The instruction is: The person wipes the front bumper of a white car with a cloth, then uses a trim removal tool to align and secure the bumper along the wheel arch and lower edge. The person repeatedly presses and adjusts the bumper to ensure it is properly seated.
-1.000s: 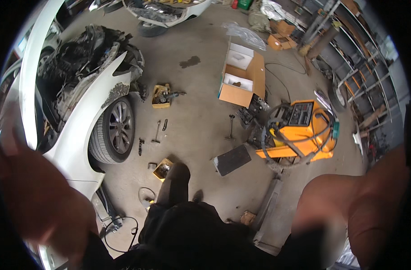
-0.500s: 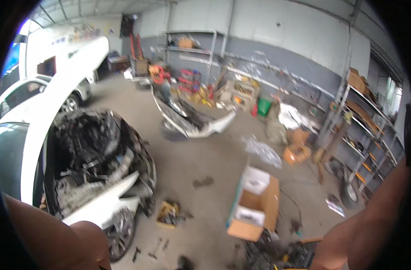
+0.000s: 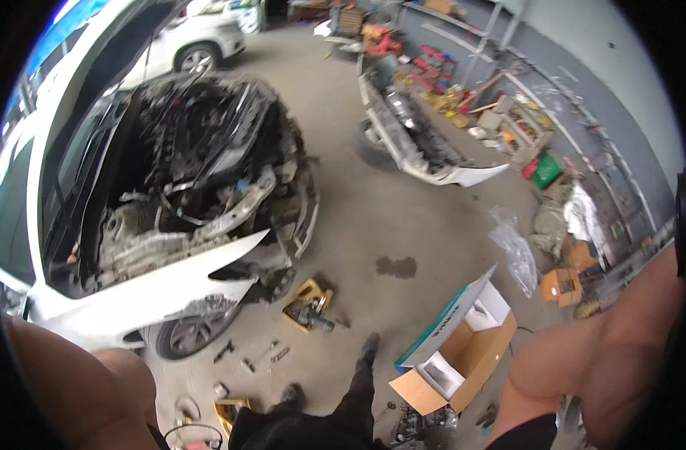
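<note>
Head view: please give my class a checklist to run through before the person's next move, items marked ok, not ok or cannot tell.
1. Both hands visible: not ok; only the left arm and right arm show.
2. Hood raised: ok; it stands open.
3. Floor beside the front wheel tidy: not ok; loose metal pieces lie there.
4. Cardboard box open: ok; its inside shows.
5. Dark patch dry: cannot tell; it could be wet or stained.

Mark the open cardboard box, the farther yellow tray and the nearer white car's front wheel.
Open cardboard box [image 3: 484,361], head view: brown right side.
Farther yellow tray [image 3: 315,289], head view: upper wall.
Front wheel [image 3: 188,337], head view: spokes.
</note>
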### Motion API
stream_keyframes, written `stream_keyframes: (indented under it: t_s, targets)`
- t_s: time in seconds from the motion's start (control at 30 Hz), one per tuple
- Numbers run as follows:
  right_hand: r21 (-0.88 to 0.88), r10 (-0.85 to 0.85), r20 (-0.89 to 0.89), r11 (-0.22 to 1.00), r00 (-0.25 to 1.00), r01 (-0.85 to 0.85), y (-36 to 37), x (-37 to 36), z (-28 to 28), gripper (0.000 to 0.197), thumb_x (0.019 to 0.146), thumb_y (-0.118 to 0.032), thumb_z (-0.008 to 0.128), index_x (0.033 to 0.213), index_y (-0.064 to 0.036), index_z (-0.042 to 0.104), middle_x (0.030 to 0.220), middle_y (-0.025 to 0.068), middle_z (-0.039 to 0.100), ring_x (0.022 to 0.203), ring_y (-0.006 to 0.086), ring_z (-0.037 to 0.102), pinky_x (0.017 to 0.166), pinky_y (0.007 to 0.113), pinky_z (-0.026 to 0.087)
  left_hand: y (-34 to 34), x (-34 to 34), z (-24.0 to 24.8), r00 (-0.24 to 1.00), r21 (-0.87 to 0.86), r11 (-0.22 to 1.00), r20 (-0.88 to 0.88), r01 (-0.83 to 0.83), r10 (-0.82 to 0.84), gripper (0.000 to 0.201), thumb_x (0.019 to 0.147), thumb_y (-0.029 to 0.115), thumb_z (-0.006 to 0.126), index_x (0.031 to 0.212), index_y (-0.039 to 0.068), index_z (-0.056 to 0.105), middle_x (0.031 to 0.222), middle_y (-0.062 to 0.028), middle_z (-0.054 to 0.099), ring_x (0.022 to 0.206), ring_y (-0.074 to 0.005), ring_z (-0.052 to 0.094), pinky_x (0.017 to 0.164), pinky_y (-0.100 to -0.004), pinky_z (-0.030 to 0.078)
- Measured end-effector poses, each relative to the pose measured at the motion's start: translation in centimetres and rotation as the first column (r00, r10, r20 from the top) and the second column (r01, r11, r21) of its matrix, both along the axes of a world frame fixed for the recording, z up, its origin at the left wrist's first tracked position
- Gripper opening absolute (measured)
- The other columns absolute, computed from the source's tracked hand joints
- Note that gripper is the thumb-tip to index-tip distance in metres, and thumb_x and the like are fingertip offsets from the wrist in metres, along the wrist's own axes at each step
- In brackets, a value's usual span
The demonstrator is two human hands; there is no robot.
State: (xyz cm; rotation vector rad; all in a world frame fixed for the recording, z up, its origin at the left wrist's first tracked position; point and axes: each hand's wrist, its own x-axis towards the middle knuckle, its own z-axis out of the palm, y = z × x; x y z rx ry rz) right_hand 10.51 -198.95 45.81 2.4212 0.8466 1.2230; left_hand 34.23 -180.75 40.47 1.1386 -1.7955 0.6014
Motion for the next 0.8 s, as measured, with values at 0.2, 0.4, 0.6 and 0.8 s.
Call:
stream_keyframes:
  t_s: [0.2,0.4,0.6,0.8]
  targets:
    - [0.478,0.122,0.206,0.853,0.971,-0.209,-19.3,11.4,-12.8,0.04,0.085,-0.028,0.051,0.112,0.0006,0.046,0.102,0.018,0.053,0.089,0.025,0.053,0.081,0.036,0.042,-8.1,3.3,-7.5,0.96,0.013,0.964,-0.094,-0.264,0.264,0.06,0.074,0.02,0.061,0.127,0.003,0.038,0.123,-0.0175,0.045,0.108,-0.0295,0.046,0.09,-0.0436,0.037]
    - [0.462,-0.069,-0.874,0.183,0.48,0.868,-29.0,15.6,-57.8,0.028,0.088,-0.024,0.05,0.101,0.0013,0.053,0.103,0.017,0.059,0.097,0.0312,0.056,0.088,0.04,0.042,-9.4,2.9,-18.7,0.695,0.223,0.793,-0.388,-0.567,0.606,0.062,0.074,0.021,0.06,0.129,0.003,0.037,0.125,-0.0176,0.044,0.109,-0.0296,0.045,0.091,-0.0442,0.036]
    - [-0.313,-0.003,-0.89,0.732,-0.457,0.605,-23.1,15.0,-82.5,0.043,0.08,-0.029,0.055,0.114,-0.004,0.053,0.114,0.0166,0.056,0.107,0.032,0.053,0.089,0.041,0.043,-3.6,-14.6,-57.9,-0.085,0.998,0.012,-0.007,0.065,0.996,0.061,0.073,0.031,0.063,0.126,0.011,0.042,0.125,-0.0166,0.043,0.114,-0.0379,0.04,0.092,-0.0471,0.039]
    - [-0.369,-0.222,-0.924,0.736,-0.312,0.568,-19.4,20.4,-104.1,0.043,0.081,-0.02,0.049,0.121,-0.0059,0.048,0.125,0.0155,0.048,0.114,0.0322,0.048,0.093,0.04,0.04,-4.1,-18.6,-72.0,-0.332,0.897,-0.211,0.35,0.389,0.876,0.079,0.068,0.05,0.065,0.13,0.012,0.036,0.13,-0.0199,0.037,0.103,-0.0421,0.051,0.085,-0.045,0.046]
